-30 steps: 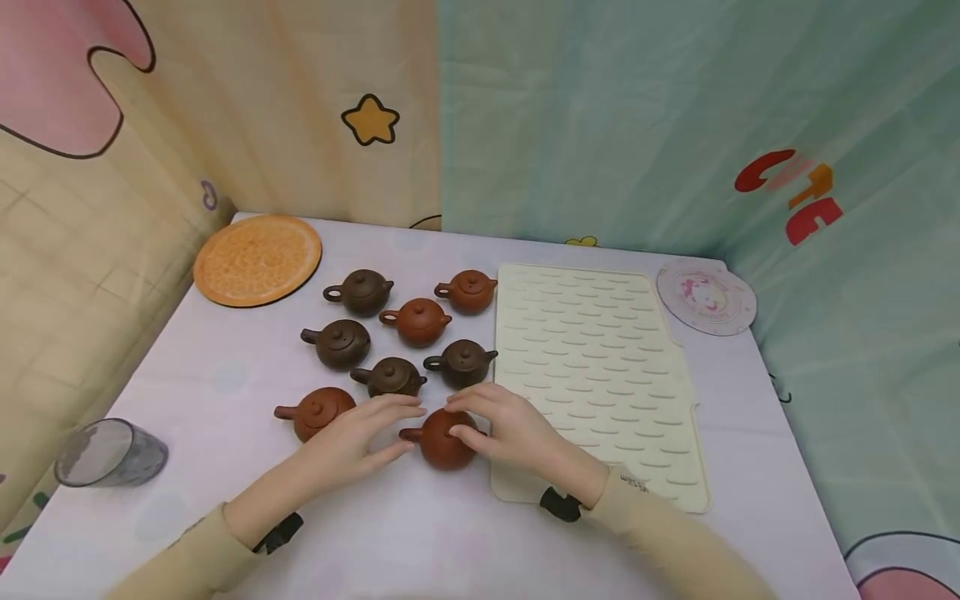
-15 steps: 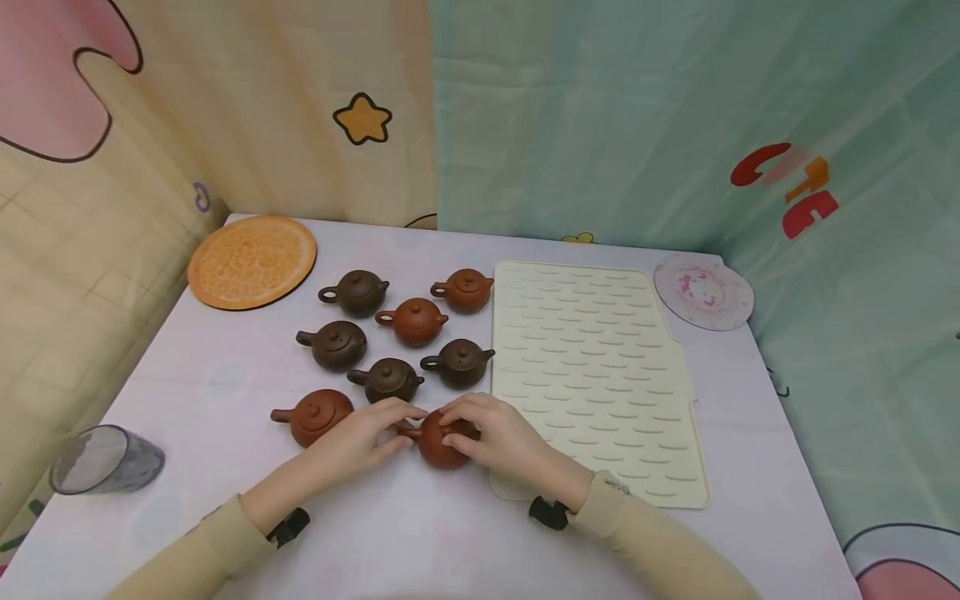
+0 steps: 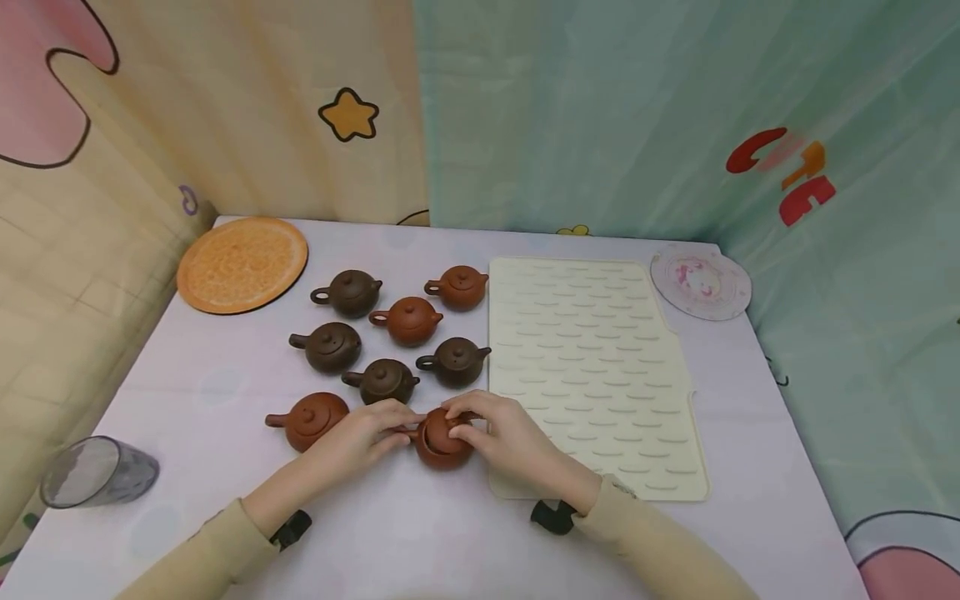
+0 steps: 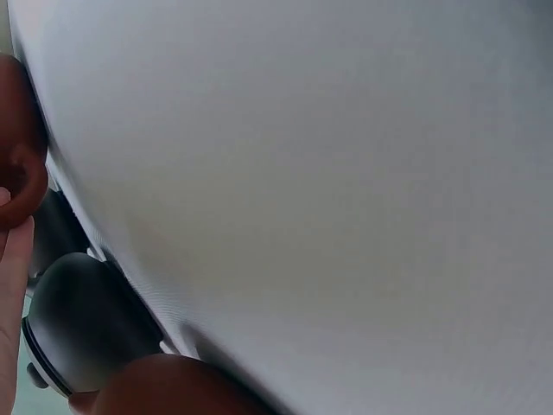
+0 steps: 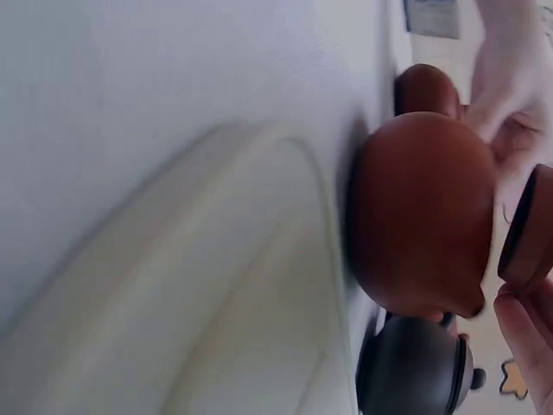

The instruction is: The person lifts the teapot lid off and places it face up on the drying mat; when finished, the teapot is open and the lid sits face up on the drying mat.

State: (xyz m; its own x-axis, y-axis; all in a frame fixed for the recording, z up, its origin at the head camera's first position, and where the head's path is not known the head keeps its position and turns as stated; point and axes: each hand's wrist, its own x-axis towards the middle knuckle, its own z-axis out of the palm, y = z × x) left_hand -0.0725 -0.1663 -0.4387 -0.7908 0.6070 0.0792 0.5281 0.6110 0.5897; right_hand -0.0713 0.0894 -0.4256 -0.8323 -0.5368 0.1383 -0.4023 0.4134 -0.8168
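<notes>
A reddish-brown clay teapot (image 3: 437, 457) stands at the front of the teapot group. My left hand (image 3: 367, 437) pinches its handle (image 4: 34, 190). Between the fingers of my right hand (image 3: 506, 429) is the round teapot lid (image 3: 444, 428), tilted and raised off the rim. The right wrist view shows a gap between the lid (image 5: 529, 233) and the rounded teapot body (image 5: 423, 212), with the short spout pointing toward that hand's side. Just left of my left hand sits another reddish teapot (image 3: 309, 418), lid on; the forearm overlaps it.
Several lidded dark brown teapots (image 3: 327, 347) and two more reddish ones (image 3: 408, 322) stand behind my hands. A cream ridged mat (image 3: 592, 375) lies to the right. Around the edges are an orange round mat (image 3: 243, 262), a pink-patterned disc (image 3: 701, 283) and a grey glass (image 3: 101, 472).
My left hand has closed on the teapot's handle. My right hand has taken the lid and tilted it up off the teapot. The head view has shifted slightly.
</notes>
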